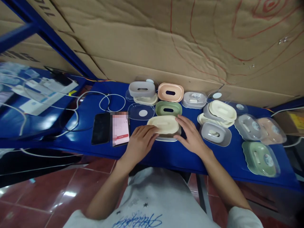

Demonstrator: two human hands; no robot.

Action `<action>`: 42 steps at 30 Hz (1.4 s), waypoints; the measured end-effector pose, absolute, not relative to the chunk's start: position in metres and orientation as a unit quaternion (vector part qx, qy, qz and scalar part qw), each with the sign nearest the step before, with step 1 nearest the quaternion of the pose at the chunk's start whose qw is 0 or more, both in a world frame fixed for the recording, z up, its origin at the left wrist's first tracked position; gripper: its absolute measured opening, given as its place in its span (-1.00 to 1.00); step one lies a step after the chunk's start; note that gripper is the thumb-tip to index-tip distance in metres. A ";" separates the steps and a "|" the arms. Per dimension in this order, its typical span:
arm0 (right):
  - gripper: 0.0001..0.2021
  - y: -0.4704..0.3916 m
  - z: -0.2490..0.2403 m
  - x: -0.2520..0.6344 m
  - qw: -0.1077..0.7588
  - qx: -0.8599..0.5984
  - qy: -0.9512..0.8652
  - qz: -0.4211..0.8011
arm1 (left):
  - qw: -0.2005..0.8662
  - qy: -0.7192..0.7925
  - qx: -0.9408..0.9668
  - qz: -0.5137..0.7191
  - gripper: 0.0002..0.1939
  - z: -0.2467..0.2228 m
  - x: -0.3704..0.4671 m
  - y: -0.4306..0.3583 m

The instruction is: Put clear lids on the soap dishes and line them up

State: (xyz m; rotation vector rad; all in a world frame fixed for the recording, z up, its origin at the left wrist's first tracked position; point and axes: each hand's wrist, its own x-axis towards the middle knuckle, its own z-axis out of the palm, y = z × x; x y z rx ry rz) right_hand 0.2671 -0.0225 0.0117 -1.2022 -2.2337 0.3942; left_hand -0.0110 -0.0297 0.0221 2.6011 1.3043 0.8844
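Note:
A cream oval tray (163,123), which looks like part of a soap dish, sits on a pale-rimmed piece (166,139) in front of me. My left hand (142,141) is at its front left, fingers bent and close together over the edge. Around the right end is my right hand (191,134), its fingertips at the far corner and its thumb at the near one. Just behind the cream tray lies a green slotted dish (161,107), with a peach slotted dish (161,95) beyond it. The palms and what lies under the left fingers are hidden.
Left of the hands lie a black phone (101,128) and a lit phone (121,131). A clear lid (134,110) and stacked grey dishes (142,85) stand behind. Cream trays (223,110) and lidded green dishes (258,158) fill the right. Cables and a power strip (35,103) occupy the far left.

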 end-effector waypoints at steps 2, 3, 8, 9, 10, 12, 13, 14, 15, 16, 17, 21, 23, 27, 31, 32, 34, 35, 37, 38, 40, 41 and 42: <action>-0.34 -0.026 0.011 0.263 0.298 -0.459 -0.828 0.121 | 0.041 0.461 0.828 0.318 -0.82 0.021 -0.016 -0.031; -0.36 -0.028 0.010 0.261 0.310 -0.462 -0.824 0.109 | 0.037 0.476 0.814 0.330 -0.82 0.021 -0.020 -0.031; -0.62 -0.033 0.002 0.246 0.213 -0.392 -0.891 0.089 | 0.035 0.516 0.779 0.354 -0.84 0.019 -0.031 -0.034; -0.65 -0.033 0.000 0.243 0.181 -0.376 -0.905 0.086 | 0.035 0.519 0.778 0.352 -0.84 0.018 -0.031 -0.034; -0.65 -0.033 -0.002 0.239 0.159 -0.366 -0.913 0.080 | 0.034 0.521 0.778 0.350 -0.84 0.016 -0.031 -0.033; -0.62 -0.033 -0.002 0.234 0.140 -0.362 -0.919 0.069 | 0.031 0.527 0.775 0.347 -0.83 0.013 -0.030 -0.031; -0.61 -0.034 0.000 0.232 0.139 -0.361 -0.920 0.065 | 0.028 0.530 0.773 0.347 -0.83 0.012 -0.030 -0.028; -0.61 -0.035 0.003 0.232 0.141 -0.358 -0.921 0.063 | 0.024 0.533 0.772 0.346 -0.83 0.011 -0.030 -0.025; -0.60 -0.036 0.008 0.234 0.146 -0.358 -0.920 0.064 | 0.019 0.536 0.771 0.343 -0.83 0.010 -0.029 -0.021; -0.57 -0.039 0.015 0.237 0.155 -0.361 -0.917 0.066 | 0.015 0.539 0.771 0.339 -0.83 0.010 -0.030 -0.016; -0.53 -0.044 0.022 0.243 0.167 -0.371 -0.911 0.067 | 0.013 0.540 0.772 0.335 -0.83 0.010 -0.030 -0.011; -0.40 -0.070 0.037 0.290 0.225 -0.508 -0.831 0.020 | 0.019 0.519 0.791 0.323 -0.74 0.010 -0.034 0.002; -0.40 -0.083 0.030 0.318 0.214 -0.602 -0.768 -0.036 | 0.021 0.498 0.804 0.325 -0.66 0.011 -0.033 -0.001; -0.61 -0.100 0.011 0.351 0.166 -0.667 -0.724 -0.054 | 0.059 0.444 0.844 0.293 -0.64 0.009 -0.024 -0.026; -0.82 -0.108 0.012 0.333 0.307 -0.637 -0.707 0.000 | 0.120 0.412 0.870 0.241 -0.71 0.000 -0.013 -0.050; -0.86 -0.109 0.013 0.324 0.360 -0.637 -0.681 0.014 | 0.131 0.410 0.870 0.240 -0.71 -0.003 -0.012 -0.054; -0.88 -0.110 0.014 0.307 0.445 -0.650 -0.614 0.042 | 0.145 0.411 0.866 0.244 -0.71 -0.005 -0.011 -0.059; -0.86 -0.109 0.013 0.301 0.472 -0.660 -0.583 0.056 | 0.149 0.412 0.865 0.246 -0.71 -0.006 -0.011 -0.061; -0.80 -0.105 0.011 0.294 0.501 -0.678 -0.532 0.073 | 0.151 0.411 0.865 0.246 -0.73 -0.007 -0.013 -0.064; -0.77 -0.101 0.011 0.294 0.506 -0.686 -0.517 0.074 | 0.151 0.409 0.866 0.245 -0.74 -0.007 -0.013 -0.065; -0.72 -0.092 0.013 0.297 0.482 -0.699 -0.524 0.062 | 0.150 0.404 0.868 0.245 -0.77 -0.009 -0.015 -0.066; -0.69 -0.087 0.015 0.299 0.452 -0.702 -0.549 0.054 | 0.149 0.401 0.870 0.247 -0.78 -0.010 -0.016 -0.066; -0.67 -0.081 0.019 0.300 0.412 -0.701 -0.581 0.044 | 0.148 0.397 0.871 0.251 -0.78 -0.011 -0.016 -0.066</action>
